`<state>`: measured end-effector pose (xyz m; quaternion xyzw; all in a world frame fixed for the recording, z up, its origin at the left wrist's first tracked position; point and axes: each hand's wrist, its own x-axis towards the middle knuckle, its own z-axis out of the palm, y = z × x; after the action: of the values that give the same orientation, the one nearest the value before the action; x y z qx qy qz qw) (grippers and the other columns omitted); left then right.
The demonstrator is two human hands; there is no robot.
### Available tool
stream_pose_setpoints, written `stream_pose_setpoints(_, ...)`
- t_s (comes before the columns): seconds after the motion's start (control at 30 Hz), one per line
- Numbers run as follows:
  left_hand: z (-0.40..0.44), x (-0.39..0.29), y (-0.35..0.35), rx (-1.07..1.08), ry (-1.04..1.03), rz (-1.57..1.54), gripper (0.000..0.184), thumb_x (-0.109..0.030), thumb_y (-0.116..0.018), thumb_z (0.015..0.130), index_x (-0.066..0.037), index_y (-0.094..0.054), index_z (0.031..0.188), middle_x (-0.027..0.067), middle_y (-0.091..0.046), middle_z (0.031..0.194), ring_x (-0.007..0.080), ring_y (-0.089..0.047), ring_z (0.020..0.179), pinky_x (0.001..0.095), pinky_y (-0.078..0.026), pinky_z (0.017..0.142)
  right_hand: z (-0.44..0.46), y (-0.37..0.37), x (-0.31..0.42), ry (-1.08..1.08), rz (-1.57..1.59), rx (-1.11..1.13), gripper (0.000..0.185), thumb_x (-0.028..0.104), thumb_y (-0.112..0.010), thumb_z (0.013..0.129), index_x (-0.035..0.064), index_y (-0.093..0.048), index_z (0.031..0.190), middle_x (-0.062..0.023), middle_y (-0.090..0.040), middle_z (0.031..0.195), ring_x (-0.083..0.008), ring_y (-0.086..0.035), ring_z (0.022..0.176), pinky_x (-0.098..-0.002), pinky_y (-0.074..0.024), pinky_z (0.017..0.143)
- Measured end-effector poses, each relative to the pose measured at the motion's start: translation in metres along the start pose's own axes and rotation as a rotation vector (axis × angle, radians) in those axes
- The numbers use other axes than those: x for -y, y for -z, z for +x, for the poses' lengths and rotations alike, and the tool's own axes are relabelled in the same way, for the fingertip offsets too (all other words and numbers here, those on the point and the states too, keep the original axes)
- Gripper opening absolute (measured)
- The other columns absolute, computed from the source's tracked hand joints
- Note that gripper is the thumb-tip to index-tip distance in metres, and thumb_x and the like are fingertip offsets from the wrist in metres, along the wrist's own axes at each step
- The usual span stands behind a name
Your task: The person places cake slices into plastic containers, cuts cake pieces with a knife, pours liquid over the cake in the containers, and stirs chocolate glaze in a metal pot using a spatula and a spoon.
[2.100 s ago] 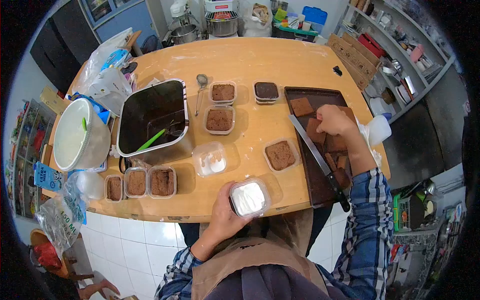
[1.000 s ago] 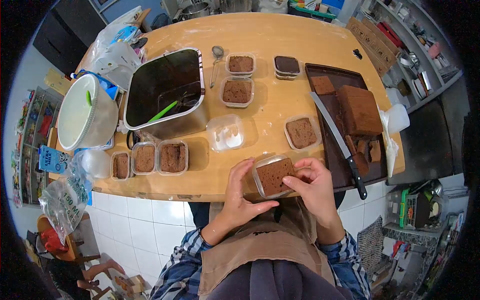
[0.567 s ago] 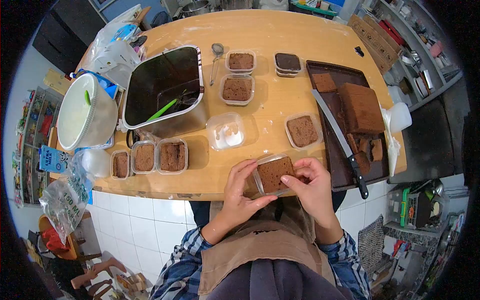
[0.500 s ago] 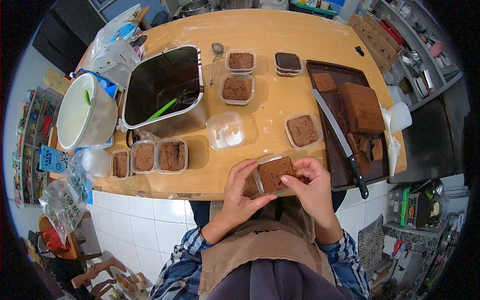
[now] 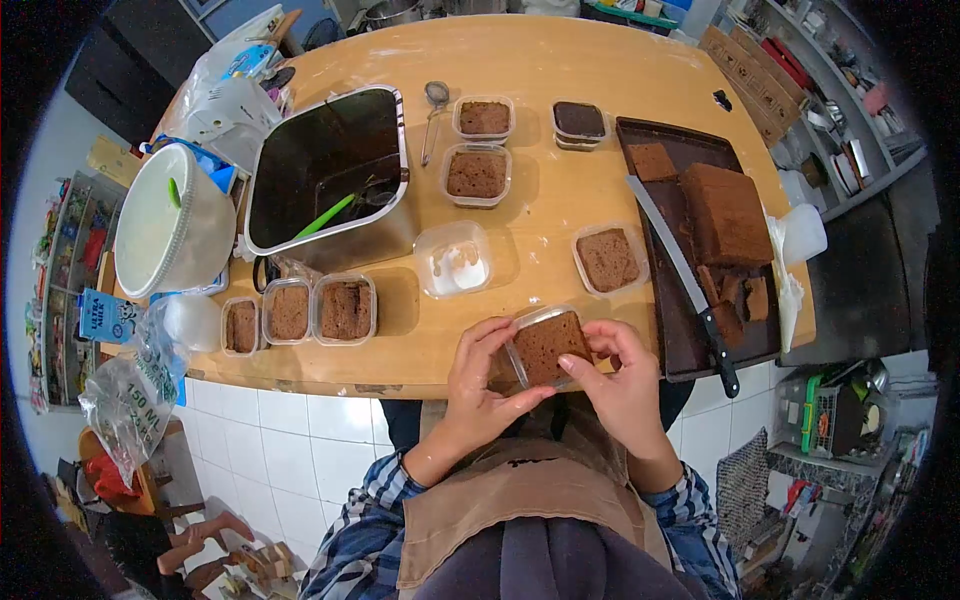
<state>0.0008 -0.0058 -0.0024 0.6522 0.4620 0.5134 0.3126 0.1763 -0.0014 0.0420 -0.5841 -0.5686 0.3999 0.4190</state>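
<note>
My left hand grips the side of a clear plastic container at the table's near edge. A square slice of brown cake lies tilted at its opening. My right hand pinches the slice's right side, thumb on top; how far the slice sits inside is hard to tell. Just beyond stand a container with white cream in its bottom and a container topped with cake. To the right, a dark baking tray carries a cake block, offcuts and a bread knife.
Filled containers stand at the front left and the back, with a dark-topped stack. A big metal pan with a green-handled utensil, a white bucket and a small strainer are on the left half.
Both hands keep nearly the same hold on the container and slice, with the right fingers shifted slightly. At lower left, another person's limbs have moved. The view has shifted a little.
</note>
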Motion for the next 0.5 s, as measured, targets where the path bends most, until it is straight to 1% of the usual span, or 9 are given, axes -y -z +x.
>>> stream_pose_setpoints(0.1, 0.0, 0.0, 0.0, -0.009, -0.005, 0.011, 0.069, -0.024, -0.086, 0.059, 0.0, -0.053, 0.114, 0.0177, -0.05, 0.118, 0.0306, -0.051, 0.109, 0.0369, -0.043, 0.092, 0.0, 0.002, 0.013, 0.063, -0.15, -0.017, 0.035, 0.014, -0.075, 0.071, 0.0017, -0.061, 0.101, -0.0121, -0.059, 0.092, -0.0231, -0.056, 0.088, -0.0337, -0.045, 0.076)
stream_pose_setpoints(0.2, 0.001, 0.001, 0.0, -0.02, -0.032, 0.015, 0.069, -0.023, -0.086, 0.058, 0.0, -0.053, 0.114, 0.0175, -0.051, 0.118, 0.0305, -0.052, 0.109, 0.0368, -0.043, 0.092, 0.003, 0.004, 0.007, 0.115, -0.194, -0.033, 0.03, 0.015, -0.074, 0.073, 0.0017, -0.064, 0.098, -0.0124, -0.058, 0.093, -0.0254, -0.054, 0.091, -0.0348, -0.0423, 0.081)
stream_pose_setpoints(0.3, 0.0, 0.003, -0.001, -0.034, -0.033, -0.011, 0.068, -0.023, -0.086, 0.058, -0.001, -0.053, 0.114, 0.0176, -0.051, 0.117, 0.0308, -0.052, 0.108, 0.0369, -0.043, 0.091, 0.005, 0.004, 0.003, 0.076, -0.108, -0.02, 0.026, 0.015, -0.072, 0.075, 0.0004, -0.065, 0.095, -0.0128, -0.058, 0.092, -0.0263, -0.054, 0.09, -0.0346, -0.0418, 0.081)
stream_pose_setpoints(0.4, 0.001, 0.002, 0.0, -0.03, -0.049, 0.013, 0.068, -0.023, -0.086, 0.058, -0.001, -0.053, 0.113, 0.0179, -0.051, 0.117, 0.0312, -0.052, 0.107, 0.0371, -0.044, 0.09, 0.006, 0.005, 0.005, 0.05, -0.087, 0.006, 0.024, 0.013, -0.07, 0.077, -0.0009, -0.066, 0.096, -0.0128, -0.058, 0.092, -0.0261, -0.054, 0.091, -0.0338, -0.0416, 0.082)
stream_pose_setpoints(0.5, 0.002, 0.0, 0.002, -0.017, -0.045, 0.031, 0.067, -0.023, -0.086, 0.058, -0.001, -0.054, 0.112, 0.018, -0.051, 0.116, 0.0314, -0.051, 0.107, 0.0373, -0.044, 0.09, 0.007, 0.005, 0.001, 0.085, -0.098, 0.006, 0.021, 0.011, -0.067, 0.08, -0.0012, -0.066, 0.097, -0.0128, -0.058, 0.091, -0.0248, -0.055, 0.09, -0.0327, -0.0428, 0.079)
